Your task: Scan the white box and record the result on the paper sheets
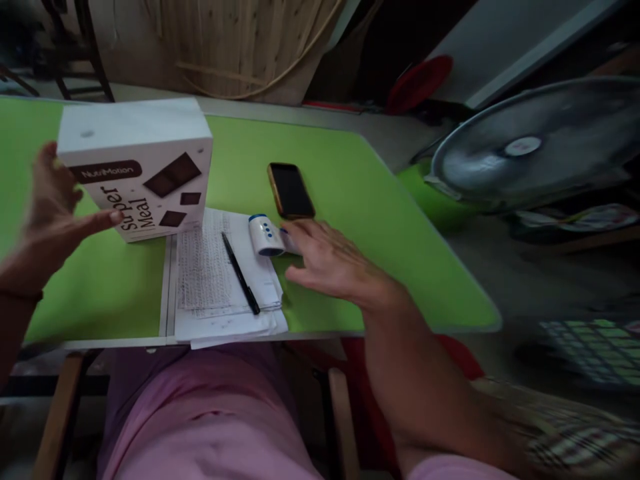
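The left hand [53,220] has thumb and fingers spread at the left side of the upright white box [153,183]; whether it grips, I cannot tell. Beside the papers [203,267], the white-blue device [266,235] points its handle rightward, under the nearer right hand [333,260], whose closing is hidden.

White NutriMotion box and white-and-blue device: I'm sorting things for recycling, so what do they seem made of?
The box looks like cardboard with a smooth, mostly matte finish: flat panels, crisp edges, printed graphics. The device is probably hard plastic, smooth-surfaced, judging by its rounded, moulded-looking white shell; its inside doesn't show.
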A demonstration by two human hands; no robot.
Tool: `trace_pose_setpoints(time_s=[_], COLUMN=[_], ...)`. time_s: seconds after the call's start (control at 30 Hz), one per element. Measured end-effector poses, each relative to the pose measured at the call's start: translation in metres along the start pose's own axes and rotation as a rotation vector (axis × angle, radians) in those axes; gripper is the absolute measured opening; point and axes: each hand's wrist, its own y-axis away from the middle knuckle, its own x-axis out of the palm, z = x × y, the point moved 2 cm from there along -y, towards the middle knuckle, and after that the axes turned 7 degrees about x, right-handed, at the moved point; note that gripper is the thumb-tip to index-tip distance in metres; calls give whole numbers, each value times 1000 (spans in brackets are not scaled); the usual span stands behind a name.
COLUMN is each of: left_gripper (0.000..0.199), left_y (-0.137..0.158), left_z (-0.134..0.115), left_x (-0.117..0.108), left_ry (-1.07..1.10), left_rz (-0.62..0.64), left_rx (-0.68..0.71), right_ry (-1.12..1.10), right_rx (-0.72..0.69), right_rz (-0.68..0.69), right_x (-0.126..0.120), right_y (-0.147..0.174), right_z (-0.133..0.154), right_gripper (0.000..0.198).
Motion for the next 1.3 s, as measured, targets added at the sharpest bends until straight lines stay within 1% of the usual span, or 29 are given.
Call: trace_pose_setpoints(time_s=[0.07, 0.1, 0.13, 0.2, 0.27, 0.33, 0.4, 0.43, 0.47, 0.5, 0.53, 0.57, 0.6, 0.63, 0.67, 0.7, 0.73, 0.83, 0.93, 1.07, 1.13, 1.3], left_gripper=[74, 66, 61, 59, 56, 49, 46, 47, 46, 40, 37, 38, 39, 42, 45, 47, 49, 53, 52, 52, 51, 47], left_y=[-5, -8, -9, -9, -2, 15, 40, 55, 69, 84, 97, 109, 119, 128, 134, 140, 145, 154, 158, 158, 158, 159], left_z=[17, 23, 26, 24, 11, -8, -29, -39, -50, -60, -69, -76, -82, -86, -88, -89, -89, -85, -81, -79, -78, -75], left_x=[9, 12, 14, 14, 12, 11, 14, 16, 19, 24, 29, 35, 40, 45, 49, 52, 54, 58, 59, 60, 60, 61], left_ry=[54, 74, 70, 44, 41, 117, 248, 317, 367, 384, 393, 394, 380, 359, 337, 313, 289, 225, 202, 191, 187, 223], left_rz=[72, 112, 125, 90, 26, 8, 24, 21, 18, 38, 78, 134, 164, 178, 180, 170, 158, 121, 109, 140, 143, 152], left_rx=[-106, -138, -150, -117, -82, -124, -273, -363, -426, -492, -520, -544, -551, -559, -567, -574, -583, -599, -583, -570, -573, -535], right_ry=[23, 26, 15, -63, -220, -464, -811, -1019, -1244, -1461, -1650, -1799, -1900, -1957, -1982, -1992, -1997, -2015, -2042, -2098, -2099, -2110], right_rx=[39, 41, 40, 50, 110, 217, 302, 294, 256, 212, 162, 134, 121, 161, 188, 215, 245, 312, 380, 418, 429, 379], right_rz=[119, 148, 159, 143, 83, -55, -218, -269, -252, -179, -83, 45, 216, 349, 448, 510, 544, 575, 566, 516, 514, 500], right_x=[6, 10, 13, 17, 14, 1, -17, -26, -33, -38, -41, -42, -41, -39, -35, -32, -28, -19, -13, -9, -8, -7], right_y=[-1, -4, -8, -15, -17, -7, 19, 36, 54, 73, 91, 108, 123, 135, 145, 152, 156, 157, 150, 143, 141, 139], right_z=[-12, -17, -20, -25, -25, -18, 1, 15, 32, 51, 69, 87, 103, 117, 127, 136, 142, 157, 166, 173, 174, 174], right_gripper=[59, 59, 57, 51, 44, 42, 45, 42, 40, 44, 49, 49, 51, 51, 52, 52, 50, 41, 36, 38, 38, 35])
